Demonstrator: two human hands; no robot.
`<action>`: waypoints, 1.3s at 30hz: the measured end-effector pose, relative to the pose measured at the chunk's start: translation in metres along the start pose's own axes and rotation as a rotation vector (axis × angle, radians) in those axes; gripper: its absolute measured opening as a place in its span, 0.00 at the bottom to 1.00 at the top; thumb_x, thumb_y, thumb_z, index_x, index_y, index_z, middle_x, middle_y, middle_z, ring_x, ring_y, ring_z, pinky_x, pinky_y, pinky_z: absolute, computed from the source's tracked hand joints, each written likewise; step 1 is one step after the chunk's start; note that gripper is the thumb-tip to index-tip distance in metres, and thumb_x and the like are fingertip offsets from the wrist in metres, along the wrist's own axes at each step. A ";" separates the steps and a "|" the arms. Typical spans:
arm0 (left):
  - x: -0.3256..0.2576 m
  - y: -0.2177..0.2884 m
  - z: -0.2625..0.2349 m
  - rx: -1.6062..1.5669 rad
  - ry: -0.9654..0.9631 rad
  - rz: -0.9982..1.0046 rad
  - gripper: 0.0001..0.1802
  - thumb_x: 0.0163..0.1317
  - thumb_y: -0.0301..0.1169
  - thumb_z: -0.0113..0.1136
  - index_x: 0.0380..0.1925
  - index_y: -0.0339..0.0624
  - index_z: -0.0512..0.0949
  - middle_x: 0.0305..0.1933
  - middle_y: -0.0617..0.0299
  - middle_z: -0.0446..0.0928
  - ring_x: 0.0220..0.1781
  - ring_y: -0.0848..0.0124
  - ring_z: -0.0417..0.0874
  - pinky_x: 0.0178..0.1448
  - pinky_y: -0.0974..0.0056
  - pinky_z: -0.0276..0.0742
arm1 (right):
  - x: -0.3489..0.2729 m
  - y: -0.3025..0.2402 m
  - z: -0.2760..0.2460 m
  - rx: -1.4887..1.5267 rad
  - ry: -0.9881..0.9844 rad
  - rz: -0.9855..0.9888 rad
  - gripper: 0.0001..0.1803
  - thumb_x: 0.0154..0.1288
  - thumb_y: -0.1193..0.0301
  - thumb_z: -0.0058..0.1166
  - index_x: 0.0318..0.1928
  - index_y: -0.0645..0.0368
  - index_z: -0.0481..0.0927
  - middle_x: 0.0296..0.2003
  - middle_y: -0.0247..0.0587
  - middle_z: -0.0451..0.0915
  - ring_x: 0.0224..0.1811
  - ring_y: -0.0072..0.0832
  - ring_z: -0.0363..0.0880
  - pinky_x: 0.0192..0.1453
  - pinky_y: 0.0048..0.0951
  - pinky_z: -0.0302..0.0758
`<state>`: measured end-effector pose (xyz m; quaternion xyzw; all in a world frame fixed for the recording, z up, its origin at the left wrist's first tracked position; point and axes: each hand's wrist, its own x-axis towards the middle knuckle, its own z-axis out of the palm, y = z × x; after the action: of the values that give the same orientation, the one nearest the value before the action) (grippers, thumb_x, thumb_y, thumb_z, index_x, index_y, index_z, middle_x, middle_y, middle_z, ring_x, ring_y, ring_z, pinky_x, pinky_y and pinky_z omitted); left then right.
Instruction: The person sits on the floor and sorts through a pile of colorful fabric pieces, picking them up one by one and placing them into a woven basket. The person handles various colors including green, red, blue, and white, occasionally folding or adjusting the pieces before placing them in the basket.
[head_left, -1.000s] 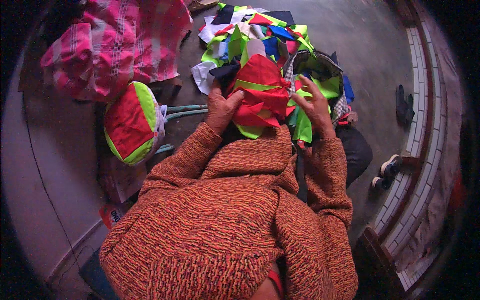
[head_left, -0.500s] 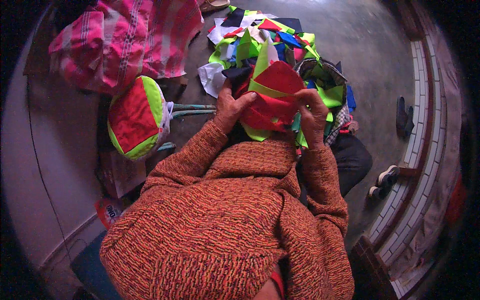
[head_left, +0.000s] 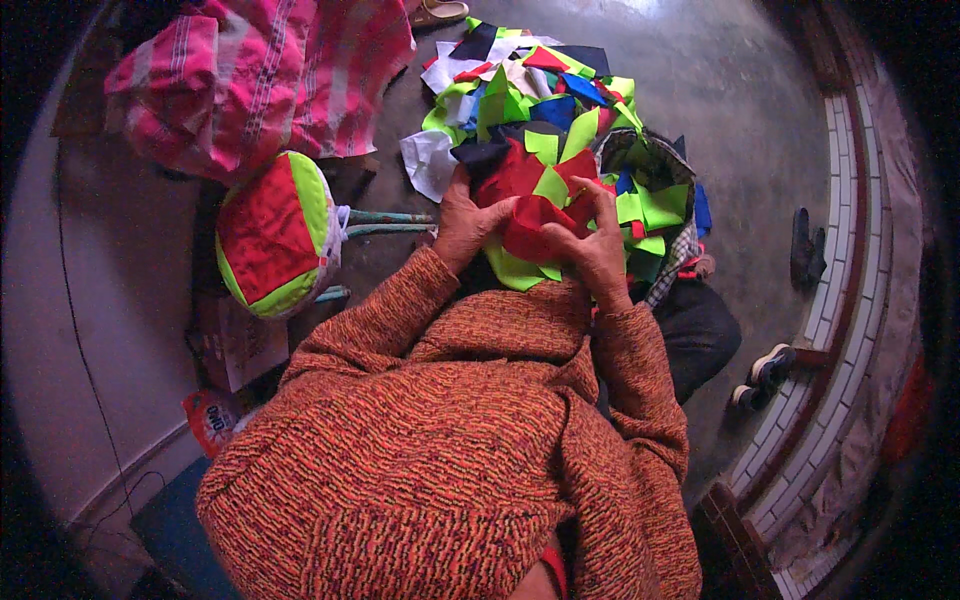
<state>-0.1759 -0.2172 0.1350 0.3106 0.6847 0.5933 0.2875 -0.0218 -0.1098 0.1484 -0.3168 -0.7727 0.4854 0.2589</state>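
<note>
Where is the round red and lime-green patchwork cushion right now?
In the head view, the round red and lime-green patchwork cushion lies on the person's left, below the pink striped cloth bag and apart from the left hand.

A patchwork cloth piece of red and lime-green panels (head_left: 535, 215) sits in front of a heap of fabric scraps (head_left: 530, 95) in lime green, red, royal blue, black and white. To the left, a rounded stuffed cushion (head_left: 275, 235) shows a red centre panel bordered in lime green, with white at its edge. Behind it lies a bright pink woven sack (head_left: 250, 80), striped in paler pink and grey. The knitted sweater sleeves (head_left: 480, 420) are flecked orange, rust and yellow — a dense marled pattern. The concrete floor (head_left: 740, 110) is dull grey-green; black trousers (head_left: 700, 335) and a checked cloth (head_left: 675, 270) show at right.
</note>
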 end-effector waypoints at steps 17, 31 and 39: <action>0.004 -0.015 0.010 -0.037 0.017 0.083 0.36 0.38 0.28 0.71 0.51 0.40 0.65 0.51 0.58 0.69 0.53 0.68 0.69 0.59 0.65 0.64 | -0.036 0.116 -0.055 0.580 0.233 0.027 0.18 0.63 0.60 0.44 0.47 0.60 0.70 0.38 0.42 0.76 0.39 0.30 0.76 0.44 0.32 0.75; 0.005 -0.017 0.010 -0.152 -0.027 -0.010 0.36 0.41 0.25 0.70 0.53 0.40 0.64 0.51 0.59 0.69 0.53 0.68 0.70 0.59 0.65 0.64 | -0.035 0.134 -0.123 0.584 0.294 0.463 0.17 0.52 0.81 0.48 0.46 0.67 0.73 0.40 0.43 0.78 0.38 0.29 0.79 0.43 0.30 0.77; 0.005 -0.016 0.009 -0.046 -0.010 0.055 0.35 0.41 0.26 0.70 0.52 0.39 0.65 0.51 0.58 0.69 0.53 0.68 0.70 0.59 0.65 0.64 | -0.037 0.120 -0.150 0.545 0.508 0.378 0.14 0.50 0.84 0.43 0.38 0.65 0.76 0.35 0.40 0.78 0.34 0.27 0.78 0.42 0.27 0.76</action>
<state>-0.1733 -0.2095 0.1175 0.3257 0.6605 0.6151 0.2817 0.1379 -0.0100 0.0943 -0.4824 -0.4556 0.6177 0.4220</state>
